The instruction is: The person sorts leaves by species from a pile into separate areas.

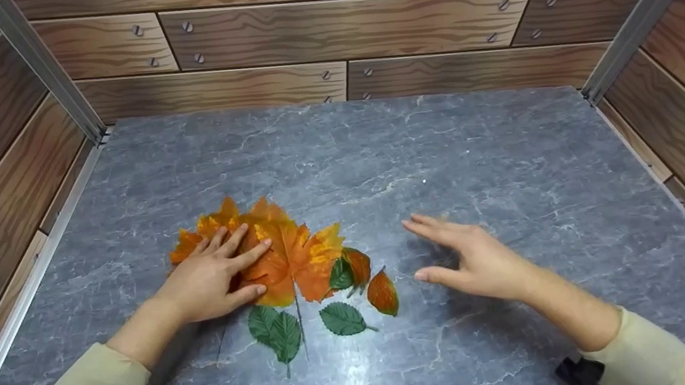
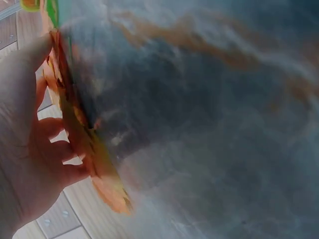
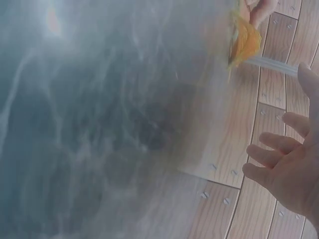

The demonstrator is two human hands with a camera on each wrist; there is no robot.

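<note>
Orange-yellow artificial maple leaves (image 1: 289, 253) lie overlapping on the grey marbled table. My left hand (image 1: 217, 278) rests on them with its fingers spread; in the left wrist view its fingertips touch the orange leaf edge (image 2: 107, 184). Below the maple leaves are green leaves (image 1: 277, 331), with a single green leaf (image 1: 342, 319) to their right. At the right end of the pile sit a reddish-brown leaf (image 1: 357, 264) and a separate orange-green leaf (image 1: 382, 293). Apart from all of them, my right hand (image 1: 478, 258) hovers over the table with straight fingers, holding nothing.
The grey marbled tabletop (image 1: 375, 146) is bounded by wood-plank-patterned walls (image 1: 340, 28) at the back and both sides. Metal posts (image 1: 46, 63) stand at the back corners. A metal strip (image 1: 28, 288) runs along the left edge.
</note>
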